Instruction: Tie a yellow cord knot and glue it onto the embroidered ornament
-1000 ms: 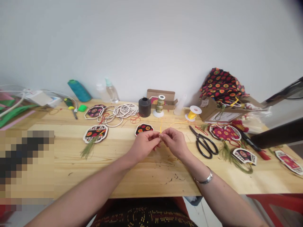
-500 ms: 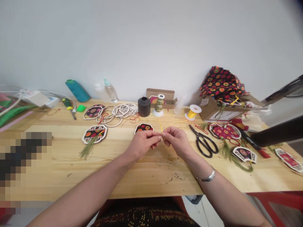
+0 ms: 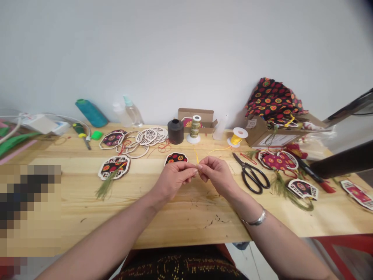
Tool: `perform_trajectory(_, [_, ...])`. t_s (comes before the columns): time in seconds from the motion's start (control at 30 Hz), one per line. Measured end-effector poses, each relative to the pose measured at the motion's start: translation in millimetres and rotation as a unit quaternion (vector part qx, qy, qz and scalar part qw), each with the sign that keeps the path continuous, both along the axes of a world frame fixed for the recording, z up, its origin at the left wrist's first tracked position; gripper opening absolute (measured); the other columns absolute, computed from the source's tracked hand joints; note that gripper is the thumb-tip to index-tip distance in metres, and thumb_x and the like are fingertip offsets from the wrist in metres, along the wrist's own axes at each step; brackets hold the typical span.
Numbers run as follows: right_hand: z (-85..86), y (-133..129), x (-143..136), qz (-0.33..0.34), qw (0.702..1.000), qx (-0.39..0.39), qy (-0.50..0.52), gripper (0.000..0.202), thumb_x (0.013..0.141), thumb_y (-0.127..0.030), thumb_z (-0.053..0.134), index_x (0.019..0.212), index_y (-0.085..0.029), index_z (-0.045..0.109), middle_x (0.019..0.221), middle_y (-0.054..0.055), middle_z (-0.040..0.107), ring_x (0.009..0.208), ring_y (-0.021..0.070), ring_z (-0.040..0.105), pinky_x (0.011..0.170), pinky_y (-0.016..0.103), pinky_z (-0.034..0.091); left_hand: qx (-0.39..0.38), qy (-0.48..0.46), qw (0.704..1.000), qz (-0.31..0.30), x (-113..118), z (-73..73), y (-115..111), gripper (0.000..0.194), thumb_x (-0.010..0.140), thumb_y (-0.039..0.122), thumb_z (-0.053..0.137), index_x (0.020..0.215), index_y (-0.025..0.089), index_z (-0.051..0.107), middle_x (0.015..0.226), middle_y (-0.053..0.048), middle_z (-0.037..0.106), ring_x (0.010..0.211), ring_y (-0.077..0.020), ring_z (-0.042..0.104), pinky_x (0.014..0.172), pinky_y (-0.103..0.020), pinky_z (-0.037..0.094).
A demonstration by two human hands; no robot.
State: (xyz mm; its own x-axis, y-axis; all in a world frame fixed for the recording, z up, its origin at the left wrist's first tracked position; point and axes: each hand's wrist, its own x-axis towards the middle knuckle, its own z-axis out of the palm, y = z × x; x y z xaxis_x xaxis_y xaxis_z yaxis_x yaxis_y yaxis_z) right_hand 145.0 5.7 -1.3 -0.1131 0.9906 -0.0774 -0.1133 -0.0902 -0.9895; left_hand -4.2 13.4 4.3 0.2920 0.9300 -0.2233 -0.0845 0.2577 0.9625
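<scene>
My left hand (image 3: 177, 175) and my right hand (image 3: 214, 173) meet over the middle of the table, thumbs and forefingers pinched together. Between their fingertips is a yellow cord (image 3: 197, 157), whose short end sticks up above them. Its line runs back to a spool of yellow cord (image 3: 237, 137). Just behind my left hand lies a black patterned ornament (image 3: 176, 158), partly covered by the hand. Black-handled scissors (image 3: 253, 175) rest to the right of my right hand. The exact shape of the cord inside the pinch is hidden.
Along the wall stand a black thread cone (image 3: 175, 132), a gold thread spool (image 3: 195, 130) and a teal thread cone (image 3: 91, 112). White cut-out frames (image 3: 153, 136) and a tasselled ornament (image 3: 114, 167) lie left. A cardboard box (image 3: 271, 132) with patterned fabric is at right.
Both hands stay pinched together on the yellow cord, with only slight finger movement. The view has shifted a little.
</scene>
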Motion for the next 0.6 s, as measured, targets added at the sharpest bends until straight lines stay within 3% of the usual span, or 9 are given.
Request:
perform_trajectory(0.17, [4.9, 0.9, 2.1, 0.025, 0.999, 0.003, -0.037, 0.026, 0.075, -0.039, 0.060, 0.070, -0.014, 0.060, 0.056, -0.002, 0.055, 0.046, 0.0056, 0.043, 0.045, 0.020, 0.033, 0.027, 0.010, 0.999, 0.026, -0.4, -0.4, -0.2, 0.012, 0.066, 0.026, 0.068, 0.068, 0.015, 0.069, 0.057, 0.001, 0.058, 0.049, -0.0064, 0.043, 0.048, -0.021, 0.032])
perform_trajectory(0.3, [7.9, 3.4, 6.0, 0.007, 0.995, 0.000, -0.096, 0.018, 0.072, -0.031, 0.061, 0.079, -0.015, 0.065, 0.059, -0.002, 0.057, 0.046, 0.0060, 0.041, 0.047, 0.021, 0.035, 0.040, 0.016, 0.998, 0.053, -1.1, -2.2, 2.4, 0.013, 0.066, 0.027, 0.068, 0.069, 0.015, 0.070, 0.059, 0.000, 0.060, 0.050, -0.0069, 0.043, 0.048, -0.021, 0.032])
perform_trajectory(0.47, [5.2, 5.5, 11.4, -0.025, 0.980, 0.053, -0.191, 0.010, 0.070, -0.027, 0.063, 0.069, -0.017, 0.064, 0.063, 0.000, 0.061, 0.056, 0.0104, 0.048, 0.056, 0.025, 0.039, 0.052, 0.041, 0.995, 0.078, -2.4, -6.4, 4.7, 0.016, 0.066, 0.029, 0.068, 0.072, 0.015, 0.071, 0.059, 0.000, 0.061, 0.050, -0.0078, 0.043, 0.049, -0.022, 0.033])
perform_trajectory(0.6, [6.8, 2.4, 10.1, -0.038, 0.976, 0.051, -0.208, 0.018, 0.070, -0.033, 0.064, 0.063, -0.016, 0.060, 0.057, -0.001, 0.055, 0.051, 0.0097, 0.044, 0.049, 0.024, 0.034, 0.066, 0.062, 0.992, 0.084, -3.0, -7.0, 5.3, 0.016, 0.067, 0.030, 0.068, 0.071, 0.015, 0.070, 0.060, 0.000, 0.061, 0.052, -0.0079, 0.044, 0.050, -0.022, 0.033])
